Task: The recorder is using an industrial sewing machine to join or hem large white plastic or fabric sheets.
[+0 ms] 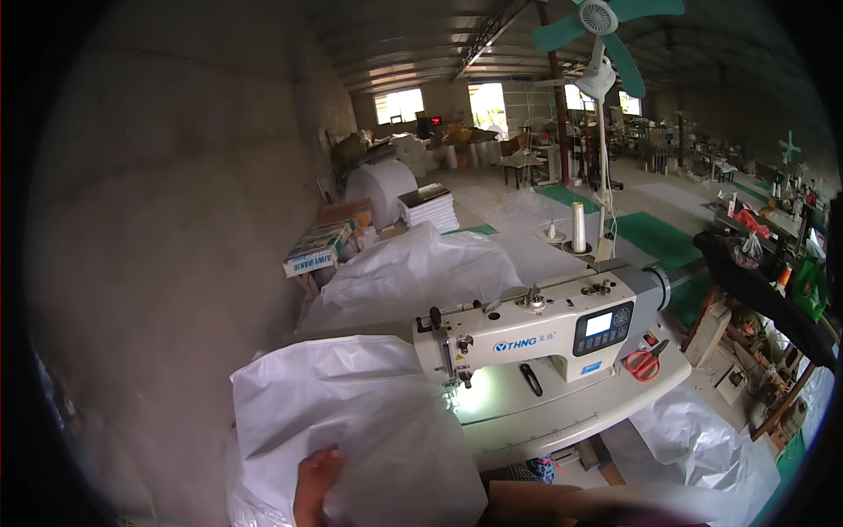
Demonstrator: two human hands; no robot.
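A large white sheet of woven-plastic-like material (395, 448) lies left of the sewing machine (527, 338) and hangs toward me, its far part reaching the needle area. My left hand (317, 479) is closed on the sheet at the lower middle, fingers curled. At the lower edge, my right arm (544, 502) reaches leftward, blurred; its fingers are hidden behind the sheet's near edge. The machine's lamp lights the bed beside the needle. Black thread snips (530, 379) lie on the bed under the machine's arm.
Red-handled scissors (644, 364) lie at the table's right end. Behind the machine stand a cone of white thread (579, 227) and a green-bladed fan (599, 22). More white sheeting (421, 268) lies beyond, near a large white roll (381, 189). A bare wall (167, 263) rises on the left.
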